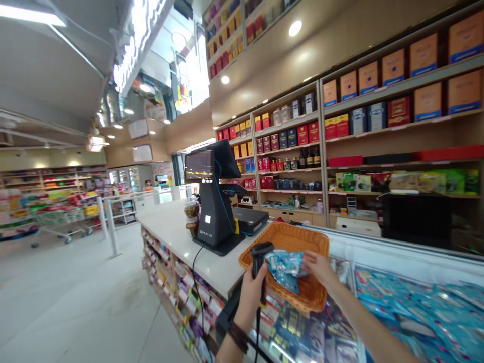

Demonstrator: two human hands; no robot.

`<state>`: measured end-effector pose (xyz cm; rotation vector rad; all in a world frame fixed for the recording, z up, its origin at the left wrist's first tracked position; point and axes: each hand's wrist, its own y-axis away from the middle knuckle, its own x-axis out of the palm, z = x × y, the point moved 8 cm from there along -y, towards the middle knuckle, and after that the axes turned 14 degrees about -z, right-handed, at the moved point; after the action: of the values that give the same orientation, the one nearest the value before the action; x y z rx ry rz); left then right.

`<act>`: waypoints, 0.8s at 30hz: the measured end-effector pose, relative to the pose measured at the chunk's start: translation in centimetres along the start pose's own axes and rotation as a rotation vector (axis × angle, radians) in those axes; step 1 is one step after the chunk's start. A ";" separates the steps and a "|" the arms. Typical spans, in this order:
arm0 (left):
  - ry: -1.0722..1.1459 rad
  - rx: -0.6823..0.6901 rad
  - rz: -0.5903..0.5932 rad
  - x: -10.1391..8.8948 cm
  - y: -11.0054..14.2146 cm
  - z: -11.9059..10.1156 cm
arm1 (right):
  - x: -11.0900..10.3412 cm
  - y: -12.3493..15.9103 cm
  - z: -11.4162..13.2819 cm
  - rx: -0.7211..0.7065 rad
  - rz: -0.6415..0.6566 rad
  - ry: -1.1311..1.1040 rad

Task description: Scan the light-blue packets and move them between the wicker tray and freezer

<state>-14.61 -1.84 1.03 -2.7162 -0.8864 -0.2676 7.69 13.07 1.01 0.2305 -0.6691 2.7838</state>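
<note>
A blue foil packet (pixel 284 269) lies crumpled in a shallow wicker basket (pixel 302 237), above the middle of the basket's floor, with one corner reaching towards the near rim. The fingers (pixel 310 260) of the right hand (pixel 318 267) reach in from the right and touch the packet's right edge. That grip looks loose, but whether it is actually closed on the packet cannot be told from this view.

The left hand (pixel 251 297) is closed firmly round the handle of a black handheld barcode scanner (pixel 259 257), raised upright at the basket's near left edge, with its head just beside the packet. A black cable (pixel 257 343) hangs from the scanner's base, and a dark beaded band (pixel 238 335) circles the left wrist.

The basket sits at the right end of a white desk (pixel 181 237), partly over a glass-topped display case (pixel 427 312) filled with blue packets. Farther along the desk, to the left, stand a black point-of-sale terminal (pixel 215 217) and a flat black device (pixel 249 220), with a jar (pixel 191 212) behind the terminal. Behind the desk, wooden shelves (pixel 389 126) carry boxed and bottled goods, while shopping carts (pixel 60 224) stand far off to the left.
</note>
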 end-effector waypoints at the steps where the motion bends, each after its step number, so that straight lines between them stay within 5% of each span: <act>1: 0.002 -0.008 -0.015 -0.4 0.0 0.1 | 0.2 0.1 -0.2 -0.007 -0.009 0.030; 5: -0.009 -0.009 -0.030 -1.2 0.5 0.5 | -1.6 -0.2 -0.3 -0.053 -0.053 0.169; 10: -0.009 -0.039 0.028 0.8 2.2 1.0 | -8.4 -1.8 1.3 -0.135 -0.115 0.283; 20: 0.104 -0.130 0.361 11.9 9.0 1.7 | -31.3 -1.8 5.2 -0.218 -0.427 0.620; 24: 0.140 -0.164 0.443 16.3 11.4 3.3 | -35.8 0.0 5.9 -0.315 -0.440 0.876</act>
<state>5.44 -0.71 -0.21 -2.9062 -0.2208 -0.4431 42.26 2.39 -1.46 -0.7618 -0.6811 2.0134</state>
